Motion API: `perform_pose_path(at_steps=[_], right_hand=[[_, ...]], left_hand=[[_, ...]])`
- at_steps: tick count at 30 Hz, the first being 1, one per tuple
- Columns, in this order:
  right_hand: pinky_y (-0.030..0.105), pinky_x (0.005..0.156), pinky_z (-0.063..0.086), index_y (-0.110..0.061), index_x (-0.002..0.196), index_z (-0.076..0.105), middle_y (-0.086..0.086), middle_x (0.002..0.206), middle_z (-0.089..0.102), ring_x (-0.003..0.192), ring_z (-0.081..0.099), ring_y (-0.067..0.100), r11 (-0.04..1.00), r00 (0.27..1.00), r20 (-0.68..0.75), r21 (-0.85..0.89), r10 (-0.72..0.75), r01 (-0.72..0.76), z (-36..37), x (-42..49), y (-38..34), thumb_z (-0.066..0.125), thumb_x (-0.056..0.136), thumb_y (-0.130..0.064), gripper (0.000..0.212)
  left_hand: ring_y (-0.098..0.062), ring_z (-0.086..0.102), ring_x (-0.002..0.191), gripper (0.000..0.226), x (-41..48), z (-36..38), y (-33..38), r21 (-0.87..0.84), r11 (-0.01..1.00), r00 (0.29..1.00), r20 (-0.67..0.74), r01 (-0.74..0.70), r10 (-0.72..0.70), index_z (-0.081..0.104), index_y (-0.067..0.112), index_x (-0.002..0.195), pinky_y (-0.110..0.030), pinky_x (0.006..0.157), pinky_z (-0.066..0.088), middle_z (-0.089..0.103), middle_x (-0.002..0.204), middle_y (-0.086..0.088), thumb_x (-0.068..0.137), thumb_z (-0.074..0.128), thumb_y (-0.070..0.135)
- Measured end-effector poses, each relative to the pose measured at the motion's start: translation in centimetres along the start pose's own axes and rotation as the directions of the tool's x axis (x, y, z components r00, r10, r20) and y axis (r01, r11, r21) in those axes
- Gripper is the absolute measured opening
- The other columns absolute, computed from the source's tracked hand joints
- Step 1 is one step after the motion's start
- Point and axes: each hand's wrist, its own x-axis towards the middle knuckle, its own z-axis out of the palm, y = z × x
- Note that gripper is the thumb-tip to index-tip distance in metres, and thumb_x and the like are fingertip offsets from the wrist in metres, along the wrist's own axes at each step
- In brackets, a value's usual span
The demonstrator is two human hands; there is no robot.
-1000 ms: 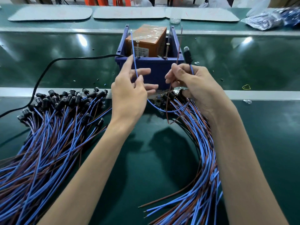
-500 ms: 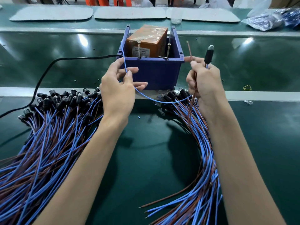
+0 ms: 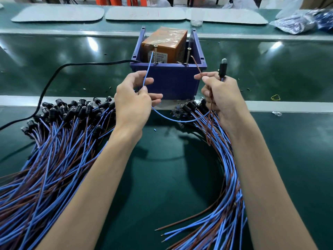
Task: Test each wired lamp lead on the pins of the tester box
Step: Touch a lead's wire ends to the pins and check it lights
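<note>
Behind the left hand point(image 3: 133, 103) — blue wire point(image 3: 148, 69) partly hidden, pin point(image 3: 155, 56) contact unclear

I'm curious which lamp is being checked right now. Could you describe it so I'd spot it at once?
Find the blue tester box on the green bench. Just right of its front corner, the right hand holds one black lamp lead. Unlike the heaped lamps, it stands upright, clear bulb on top, its blue wire looping to the left hand.
</note>
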Motion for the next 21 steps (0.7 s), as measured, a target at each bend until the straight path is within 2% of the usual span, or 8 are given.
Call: perform_pose_path(at_steps=[11,21], right_hand=[[0.013,0.035,0.02,-0.018,0.09,0.065,-0.007,0.051,0.037,0.038,0.024,0.001,1.0,0.999,0.043,-0.015,-0.015,0.016,-0.02,-0.17,-0.04,0.04,0.098,-0.008,0.028],[0.013,0.037,0.018,-0.018,0.089,0.065,-0.013,0.044,0.034,0.038,0.022,0.001,0.999,0.998,0.069,-0.028,-0.016,0.018,0.07,-0.29,-0.16,0.041,0.098,-0.008,0.028]], left_hand=[[-0.005,0.067,0.057,0.034,-0.09,-0.03,-0.12,0.016,1.0,1.0,0.018,0.003,-0.003,0.056,0.009,0.12,-0.015,0.058,0.052,0.06,0.1,0.004,0.097,0.036,-0.006],[-0.005,0.067,0.056,0.034,-0.14,-0.13,-0.08,0.036,0.999,1.0,0.026,0.0,0.0,0.058,0.011,0.117,-0.014,0.056,0.05,0.061,0.099,0.005,0.097,0.036,-0.005]])
